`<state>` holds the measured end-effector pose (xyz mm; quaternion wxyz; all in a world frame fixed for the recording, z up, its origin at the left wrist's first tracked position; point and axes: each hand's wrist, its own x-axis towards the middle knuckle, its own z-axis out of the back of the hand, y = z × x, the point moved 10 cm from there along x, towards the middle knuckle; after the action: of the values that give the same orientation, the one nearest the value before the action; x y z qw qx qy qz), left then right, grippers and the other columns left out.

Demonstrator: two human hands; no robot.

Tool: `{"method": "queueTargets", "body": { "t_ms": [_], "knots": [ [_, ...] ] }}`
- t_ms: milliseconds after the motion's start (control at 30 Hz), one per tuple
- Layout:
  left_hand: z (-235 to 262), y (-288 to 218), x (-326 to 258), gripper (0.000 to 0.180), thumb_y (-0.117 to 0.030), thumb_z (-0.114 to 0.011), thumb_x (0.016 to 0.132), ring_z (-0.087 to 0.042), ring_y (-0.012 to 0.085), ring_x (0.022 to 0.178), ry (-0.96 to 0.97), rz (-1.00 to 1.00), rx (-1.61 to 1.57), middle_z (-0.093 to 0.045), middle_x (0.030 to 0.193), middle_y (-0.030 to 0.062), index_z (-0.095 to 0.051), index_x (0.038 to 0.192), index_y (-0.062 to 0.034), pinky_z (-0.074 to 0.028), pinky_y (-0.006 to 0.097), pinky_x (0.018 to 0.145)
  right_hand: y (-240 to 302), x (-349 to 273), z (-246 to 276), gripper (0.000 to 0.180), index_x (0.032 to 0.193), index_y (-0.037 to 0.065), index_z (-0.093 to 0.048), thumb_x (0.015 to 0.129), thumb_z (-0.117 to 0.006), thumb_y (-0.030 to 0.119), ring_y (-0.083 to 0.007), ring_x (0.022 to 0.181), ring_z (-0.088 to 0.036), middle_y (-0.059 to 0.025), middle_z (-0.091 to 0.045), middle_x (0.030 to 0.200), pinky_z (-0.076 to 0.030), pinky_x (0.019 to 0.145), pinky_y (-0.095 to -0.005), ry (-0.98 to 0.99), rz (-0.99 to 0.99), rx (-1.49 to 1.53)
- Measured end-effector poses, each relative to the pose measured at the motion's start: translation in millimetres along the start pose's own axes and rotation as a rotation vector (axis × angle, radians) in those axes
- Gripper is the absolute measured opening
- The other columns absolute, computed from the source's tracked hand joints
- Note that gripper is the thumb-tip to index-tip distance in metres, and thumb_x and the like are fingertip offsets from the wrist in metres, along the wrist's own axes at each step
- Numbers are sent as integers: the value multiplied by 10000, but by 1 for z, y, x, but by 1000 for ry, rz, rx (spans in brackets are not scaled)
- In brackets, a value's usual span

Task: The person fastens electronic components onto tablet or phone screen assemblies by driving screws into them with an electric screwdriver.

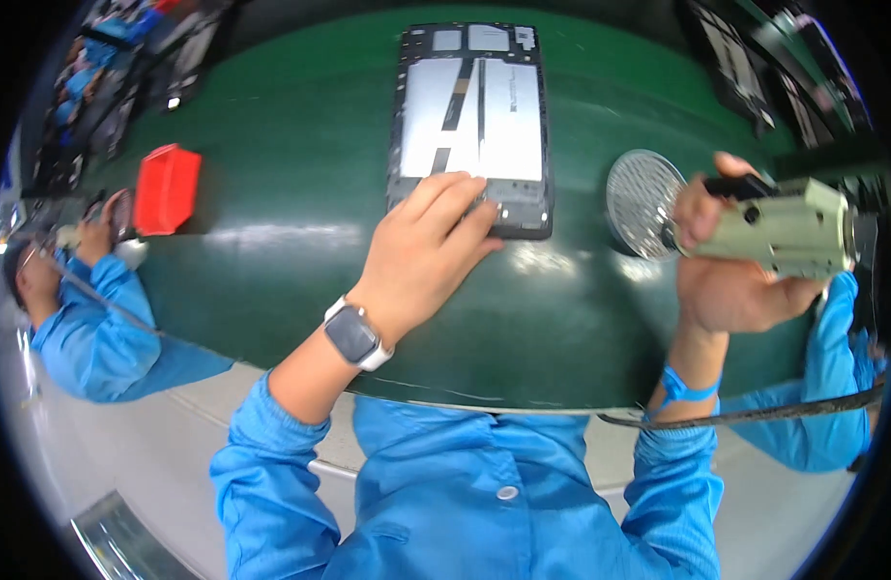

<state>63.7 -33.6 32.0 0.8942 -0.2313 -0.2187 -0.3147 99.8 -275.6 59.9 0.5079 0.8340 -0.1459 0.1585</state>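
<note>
An opened tablet (518,145) lies on the green table, its inside up, showing a large silver battery and a black frame. My left hand (421,246) rests on the tablet's near end, fingers stretched out and bent slightly over the lower edge. Whether a fingertip presses on some small part there cannot be made out. In my right hand (721,290) is a pale green electric screwdriver (779,232) with a black lever, held sideways and raised over the table. Its front end points left, at the rim of a round, clear dish (643,198) with a bumpy, shiny inside.
A red bin (168,190) stands at the left. A dark cable (755,416) runs past my right wrist. Co-workers in blue sit on both sides, one sleeve (112,324) near the table's left edge. Dark racks (726,63) line the far right.
</note>
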Motion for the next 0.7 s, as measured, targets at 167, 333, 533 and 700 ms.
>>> {"method": "queueTargets", "body": {
  "t_ms": [167, 333, 533, 700],
  "knots": [
    [47, 124, 37, 379, -148, -768, 752, -607, 307, 1030, -84, 68, 263, -628, 1116, 104, -665, 1105, -57, -534, 395, 858, -6, 22, -12, 1091, 1254, -143, -520, 843, -296, 843, -171, 595, -464, -117, -565, 722, -378, 555, -298, 96, 30, 23],
    [83, 257, 49, 368, -133, -730, 814, -617, 335, 1052, 11, 210, 424, -639, 1168, 138, -668, 1166, -44, -502, 384, 938, -6, 24, -10, 1054, 1255, -140, -513, 856, -337, 820, -167, 615, -469, -115, -569, 735, -361, 538, -279, 72, 46, -40],
    [187, 423, 9, 640, -304, -804, 736, -601, 343, 1188, -528, 792, 149, -611, 1292, 239, -625, 1244, 41, -461, 377, 1013, -6, 30, -7, 980, 1255, -92, -521, 861, -385, 795, -162, 592, -445, -88, -542, 699, -328, 521, -265, 119, 49, -68],
    [188, 536, -90, 570, -240, -777, 820, -575, 372, 1173, -1224, 1419, -586, -563, 1353, 186, -569, 1267, 45, -416, 525, 1040, -6, 31, -4, 940, 1203, -89, -535, 864, -414, 780, -157, 564, -466, -75, -533, 665, -342, 498, -266, 82, 64, -152]
  ]
}}
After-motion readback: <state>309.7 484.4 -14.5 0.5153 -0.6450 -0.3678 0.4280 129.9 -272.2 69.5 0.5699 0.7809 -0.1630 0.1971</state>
